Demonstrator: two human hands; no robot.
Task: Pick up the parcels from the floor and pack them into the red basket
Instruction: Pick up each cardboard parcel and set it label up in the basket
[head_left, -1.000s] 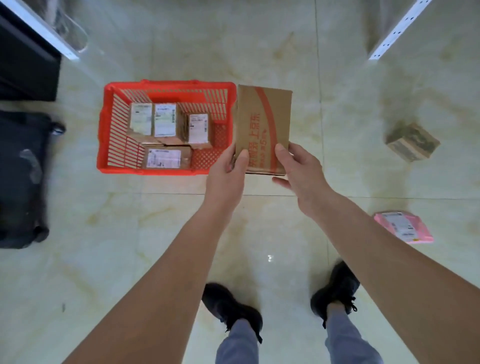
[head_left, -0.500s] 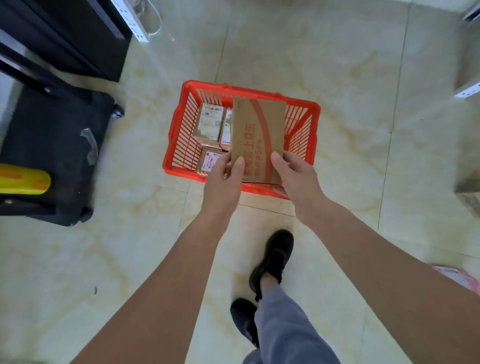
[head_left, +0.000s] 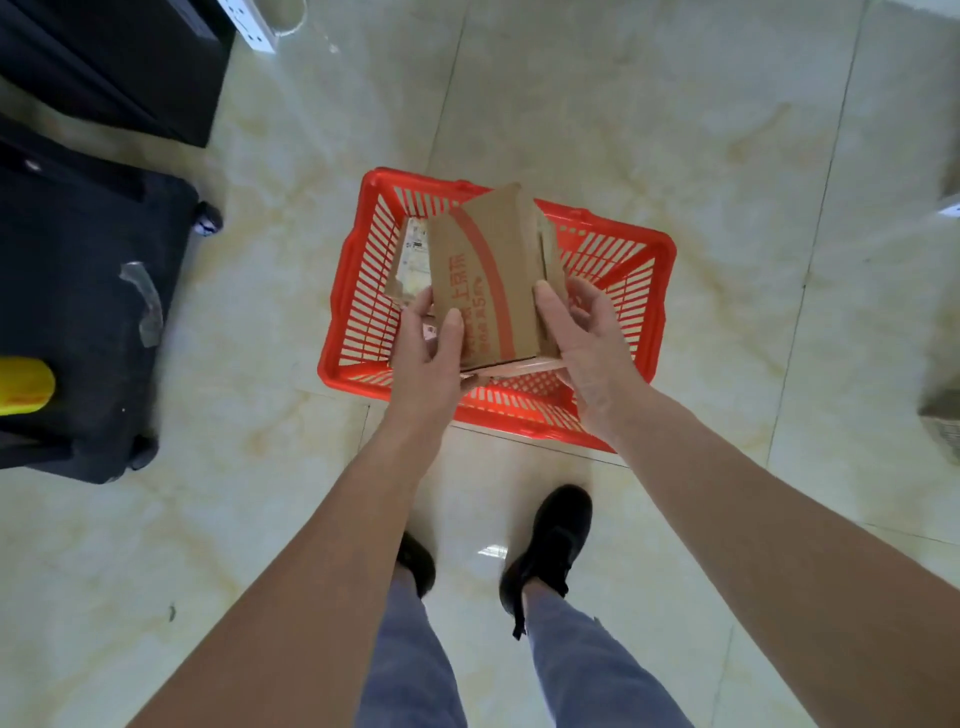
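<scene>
A brown cardboard parcel (head_left: 493, 275) with a red stripe and red print hangs tilted over the red basket (head_left: 644, 312). My left hand (head_left: 431, 348) grips its left near edge, thumb on top. My right hand (head_left: 587, 338) holds its right side, thumb on the top face. Under the parcel, inside the basket, the corner of a labelled box (head_left: 413, 254) shows; the rest of the basket's contents are hidden by the parcel and my hands.
A black wheeled case (head_left: 88, 322) with a yellow roll (head_left: 23, 387) stands at the left, with dark furniture (head_left: 114, 67) behind it. The edge of another box (head_left: 943, 423) lies on the floor at the far right. My two black shoes (head_left: 550, 545) stand just before the basket.
I have stepped closer, with both feet now in front of the basket. The parcel has moved from beside the basket to above its middle and has tilted, showing its right side.
</scene>
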